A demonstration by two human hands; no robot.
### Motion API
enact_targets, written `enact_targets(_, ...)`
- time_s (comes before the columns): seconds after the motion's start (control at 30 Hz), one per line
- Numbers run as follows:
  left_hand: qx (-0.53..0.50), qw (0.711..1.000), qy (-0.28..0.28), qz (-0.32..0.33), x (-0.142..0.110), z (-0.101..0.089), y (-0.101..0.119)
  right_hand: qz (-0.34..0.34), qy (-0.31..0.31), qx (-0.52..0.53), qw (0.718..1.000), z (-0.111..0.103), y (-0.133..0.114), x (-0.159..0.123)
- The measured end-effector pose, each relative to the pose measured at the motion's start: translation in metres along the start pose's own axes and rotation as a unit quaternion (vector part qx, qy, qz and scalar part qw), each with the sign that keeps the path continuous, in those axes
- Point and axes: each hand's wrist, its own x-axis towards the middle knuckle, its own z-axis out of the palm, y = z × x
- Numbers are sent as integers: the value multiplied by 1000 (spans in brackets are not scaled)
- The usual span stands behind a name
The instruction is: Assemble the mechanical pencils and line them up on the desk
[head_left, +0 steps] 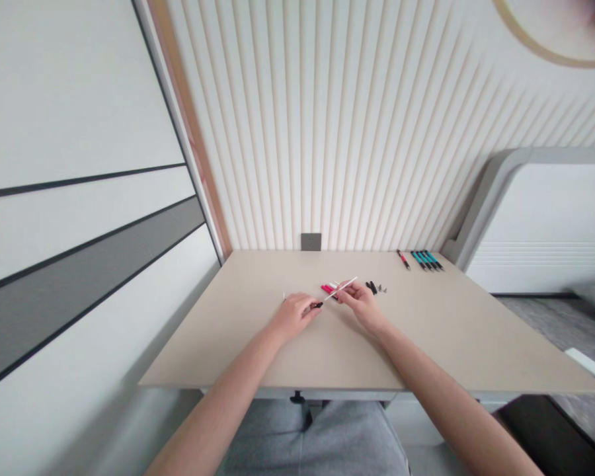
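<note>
Over the middle of the table, my left hand (294,316) is closed on a small black pen part (319,305), most of which its fingers cover. My right hand (361,305) pinches a thin white pen refill (348,283), slanting up to the right. The refill's lower end meets or nearly meets the black part; I cannot tell whether it is inside. Just behind the hands lie pink pen barrels (326,289) and white pieces, partly hidden by the right hand. Right of that hand are black pen parts (371,287) and tiny metal-looking pieces (382,289).
A red and black pen (403,260) and a row of several teal and black pens (427,260) lie at the back right of the beige table (218,330). Behind it rises a ribbed wall with a dark socket plate (311,242). A white cabinet (79,264) stands left.
</note>
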Motion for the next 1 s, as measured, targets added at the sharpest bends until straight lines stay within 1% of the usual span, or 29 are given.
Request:
enact_targets(0.1,8,1000,1,6,0,0,0,9,-3,6,1000,0,4,0)
enact_targets(0.2,10,1000,4,13,0,-1,1,18,-24,-17,999,2,11,-2)
enact_targets(0.27,10,1000,9,20,0,-1,1,11,-46,-67,997,4,14,-4)
enact_targets(0.37,12,999,19,28,0,-1,1,3,-70,-161,984,6,14,-7)
enact_targets(0.43,18,999,30,21,0,-1,0,-1,-67,-176,982,7,11,-8)
enact_targets(0.57,24,998,56,-4,1,0,-5,-12,-34,-118,992,5,6,-7)
enact_targets(0.63,20,998,56,-4,0,0,-8,-10,-23,-117,993,3,7,-6)
enact_targets(0.83,7,999,54,6,-1,-1,-13,1,-30,-210,977,0,15,-7)
enact_targets(1.0,18,998,51,32,-2,-2,-13,-8,-48,-273,961,4,8,-12)
